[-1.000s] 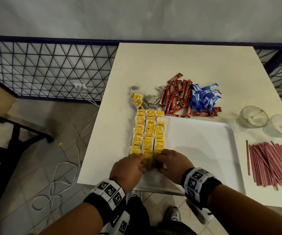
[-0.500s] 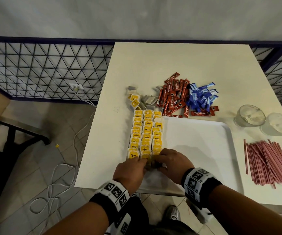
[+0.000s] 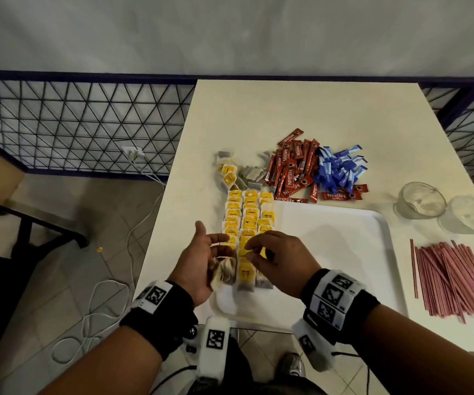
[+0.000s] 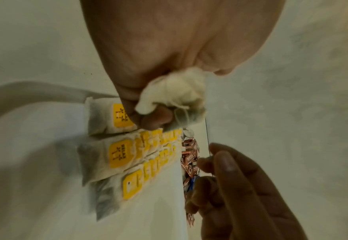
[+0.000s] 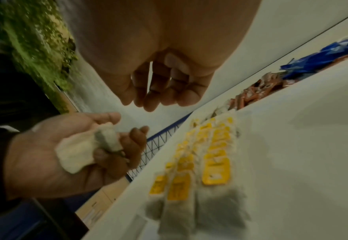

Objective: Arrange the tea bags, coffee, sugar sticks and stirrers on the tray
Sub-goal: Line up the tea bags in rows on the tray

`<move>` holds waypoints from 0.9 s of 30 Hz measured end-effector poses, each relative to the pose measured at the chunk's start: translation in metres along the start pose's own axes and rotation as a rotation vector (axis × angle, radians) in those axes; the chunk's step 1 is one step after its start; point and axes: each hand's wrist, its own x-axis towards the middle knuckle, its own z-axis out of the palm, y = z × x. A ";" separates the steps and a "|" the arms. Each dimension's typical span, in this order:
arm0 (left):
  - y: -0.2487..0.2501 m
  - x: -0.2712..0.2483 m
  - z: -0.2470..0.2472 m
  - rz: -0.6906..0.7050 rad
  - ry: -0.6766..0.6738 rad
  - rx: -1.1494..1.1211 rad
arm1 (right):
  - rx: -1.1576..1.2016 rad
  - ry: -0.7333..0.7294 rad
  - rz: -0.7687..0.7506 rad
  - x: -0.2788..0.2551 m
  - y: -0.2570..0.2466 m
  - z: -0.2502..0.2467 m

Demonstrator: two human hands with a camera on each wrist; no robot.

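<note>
The left hand (image 3: pixel 198 263) grips a crumpled tea bag (image 3: pixel 224 270) beside the rows of tea bags (image 3: pixel 248 220) on the tray (image 3: pixel 344 252), while the right hand (image 3: pixel 282 262) hovers loosely curled, holding nothing

"NESCAFE" on red coffee sticks (image 3: pixel 292 169); "RELAX" on yellow tea-bag tags (image 3: pixel 267 215)

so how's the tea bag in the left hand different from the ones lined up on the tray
The tea bag in the left hand is crumpled and lifted, gripped by curled fingers; the tea bags on the tray lie flat in three neat rows. Their yellow tags face up; no tag shows on the held one. Same pale paper, dark tea inside.
</note>
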 end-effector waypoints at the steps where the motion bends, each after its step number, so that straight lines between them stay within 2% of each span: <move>1: 0.003 -0.001 0.001 -0.004 -0.028 -0.031 | 0.010 0.003 -0.007 0.003 -0.005 -0.001; 8: 0.010 -0.007 0.018 0.051 -0.164 -0.098 | 0.034 -0.090 -0.005 0.012 -0.023 -0.004; 12: 0.014 -0.008 0.023 0.093 -0.188 -0.115 | -0.017 -0.053 0.131 0.015 -0.016 -0.006; 14: 0.012 -0.008 0.023 0.159 -0.181 -0.001 | 0.004 -0.064 0.205 0.016 -0.012 -0.009; 17: 0.007 -0.006 0.026 0.252 -0.134 0.184 | 0.126 -0.073 0.289 0.017 -0.011 -0.012; 20: 0.007 -0.003 0.024 0.276 0.043 0.121 | 0.207 -0.047 0.330 0.017 -0.009 -0.015; 22: 0.009 -0.001 0.017 0.217 0.169 0.044 | 0.264 -0.010 0.351 0.016 -0.007 -0.016; 23: 0.009 -0.002 0.015 0.167 0.166 0.024 | 0.287 0.016 0.361 0.016 -0.007 -0.016; 25: 0.005 -0.007 0.014 0.079 0.050 0.113 | 0.335 0.078 0.375 0.017 -0.007 -0.015; 27: -0.005 -0.009 0.016 0.114 -0.064 0.340 | 0.407 0.132 0.394 0.018 -0.009 -0.013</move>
